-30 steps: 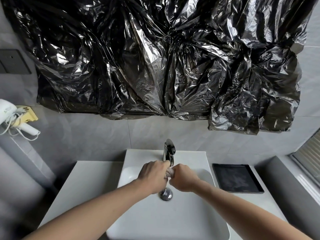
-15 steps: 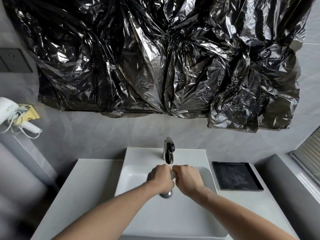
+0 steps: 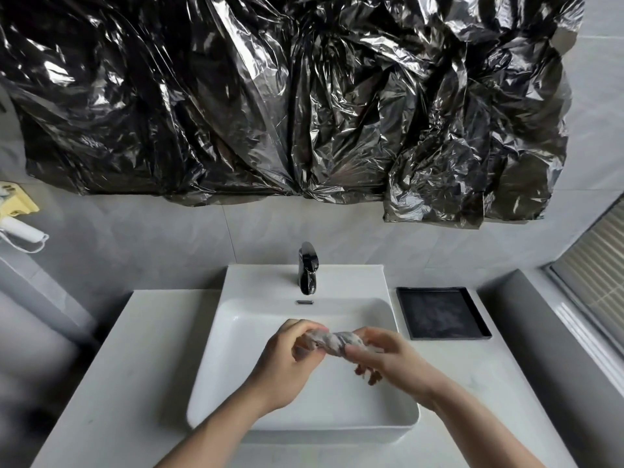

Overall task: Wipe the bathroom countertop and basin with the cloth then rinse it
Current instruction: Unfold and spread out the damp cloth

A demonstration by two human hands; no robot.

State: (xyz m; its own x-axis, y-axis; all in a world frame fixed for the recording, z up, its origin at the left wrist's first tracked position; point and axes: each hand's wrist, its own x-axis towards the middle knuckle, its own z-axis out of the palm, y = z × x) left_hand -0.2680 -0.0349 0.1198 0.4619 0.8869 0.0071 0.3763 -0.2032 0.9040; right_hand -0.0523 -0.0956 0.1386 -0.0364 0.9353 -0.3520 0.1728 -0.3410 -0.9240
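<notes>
Grey tiled wall (image 3: 169, 238), crumpled black plastic sheet (image 3: 287, 96) (glossy), window blind (image 3: 597, 265)

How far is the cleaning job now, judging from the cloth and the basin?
Late stage, it seems. Both hands, left and right, hold the cloth, twisted into a rope above the basin, as if wringing. No water is seen at the faucet. Whether the countertop was wiped cannot be told.

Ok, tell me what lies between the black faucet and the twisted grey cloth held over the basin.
In the head view, only bare white basin, with its small overflow slot, lies between the black faucet and the twisted grey cloth.
</notes>
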